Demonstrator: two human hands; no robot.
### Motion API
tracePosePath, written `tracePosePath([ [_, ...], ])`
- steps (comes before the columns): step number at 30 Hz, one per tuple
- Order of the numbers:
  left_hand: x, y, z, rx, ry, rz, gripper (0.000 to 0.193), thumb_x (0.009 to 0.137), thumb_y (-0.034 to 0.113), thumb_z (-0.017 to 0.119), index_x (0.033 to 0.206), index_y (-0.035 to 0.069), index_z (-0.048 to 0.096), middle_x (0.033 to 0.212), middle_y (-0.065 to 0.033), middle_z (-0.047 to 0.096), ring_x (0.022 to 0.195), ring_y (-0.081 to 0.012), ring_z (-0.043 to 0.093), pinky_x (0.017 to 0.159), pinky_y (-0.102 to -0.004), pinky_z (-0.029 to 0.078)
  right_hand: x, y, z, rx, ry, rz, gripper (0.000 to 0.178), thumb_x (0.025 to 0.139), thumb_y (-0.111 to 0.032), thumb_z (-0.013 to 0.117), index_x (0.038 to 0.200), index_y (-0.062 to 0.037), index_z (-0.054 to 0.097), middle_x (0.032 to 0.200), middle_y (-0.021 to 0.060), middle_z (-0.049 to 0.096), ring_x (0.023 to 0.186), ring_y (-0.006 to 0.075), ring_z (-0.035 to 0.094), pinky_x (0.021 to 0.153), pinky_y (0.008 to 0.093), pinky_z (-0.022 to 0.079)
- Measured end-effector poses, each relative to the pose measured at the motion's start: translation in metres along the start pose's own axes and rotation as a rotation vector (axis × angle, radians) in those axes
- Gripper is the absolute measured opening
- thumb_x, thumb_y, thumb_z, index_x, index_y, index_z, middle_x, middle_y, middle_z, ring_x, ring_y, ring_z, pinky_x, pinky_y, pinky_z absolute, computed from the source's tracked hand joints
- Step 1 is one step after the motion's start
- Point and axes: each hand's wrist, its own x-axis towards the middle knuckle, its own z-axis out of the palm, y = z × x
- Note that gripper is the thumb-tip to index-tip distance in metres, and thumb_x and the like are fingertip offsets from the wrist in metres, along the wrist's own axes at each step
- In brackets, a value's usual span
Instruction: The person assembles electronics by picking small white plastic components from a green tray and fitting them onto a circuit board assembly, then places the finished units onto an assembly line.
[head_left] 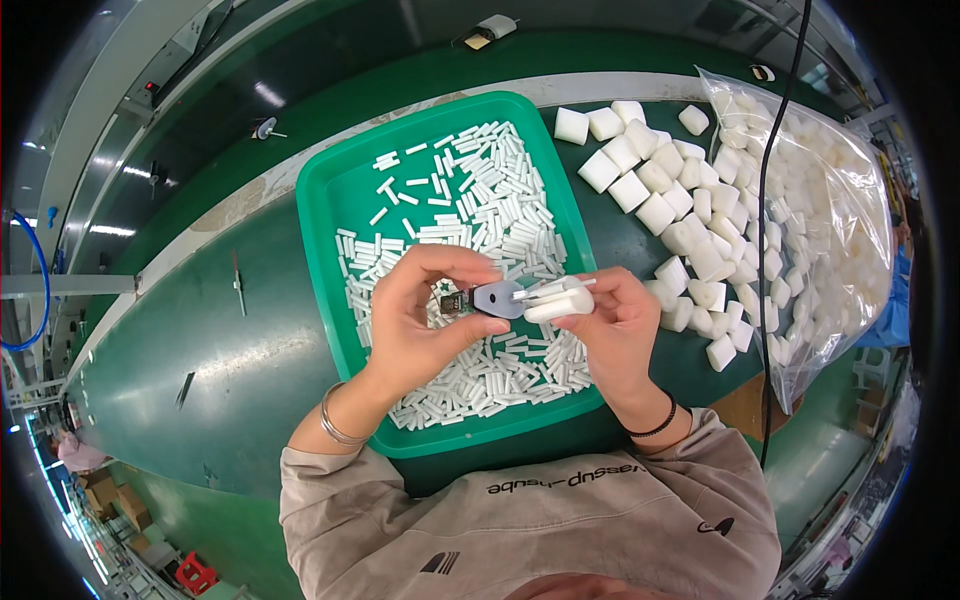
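Observation:
My left hand (432, 310) pinches a small grey rounded device (497, 299) with a dark hole in its face, a darker end poking out beside the thumb. My right hand (617, 322) is closed on a white foam block (559, 305) and at least one thin white stick (545, 289), their tips against or very close to the device. Whether they touch it I cannot tell. Both hands are over a green tray (318, 228), in which many short white sticks (500, 195) lie in loose heaps.
White foam blocks (655, 213) are piled right of the tray, spilling from a clear plastic bag (835, 230). A black cable (765, 200) hangs in front of the bag. A thin tool (238, 284) lies on the dark green table (180, 330) at left.

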Motion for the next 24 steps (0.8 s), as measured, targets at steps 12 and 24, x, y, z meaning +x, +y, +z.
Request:
tracePosePath([
  [12,0.003,0.008,0.005,0.055,-0.162,-0.153,0.076,0.055,0.002,0.078,0.12,0.005,0.039,0.082,-0.004,0.063,0.077,-0.0106,0.056,0.068,-0.0236,0.039,0.012,-0.004,-0.014,-0.55,-0.177,-0.548,0.041,0.056,-0.018,0.079,0.088,-0.0022,0.059,0.083,0.0101,0.062,0.073,0.0212,0.061,0.064,0.0278,0.048],
  [24,0.003,0.015,0.008,0.246,-0.183,-0.149,0.08,0.054,0.001,0.077,0.124,0.009,0.04,0.078,-0.0046,0.064,0.077,-0.0161,0.062,0.073,-0.0284,0.046,0.01,-0.002,-0.006,-0.675,-0.252,-0.638,0.031,0.054,-0.021,0.078,0.078,-0.0077,0.063,0.082,0.0019,0.063,0.08,0.0197,0.058,0.062,0.0273,0.048],
])
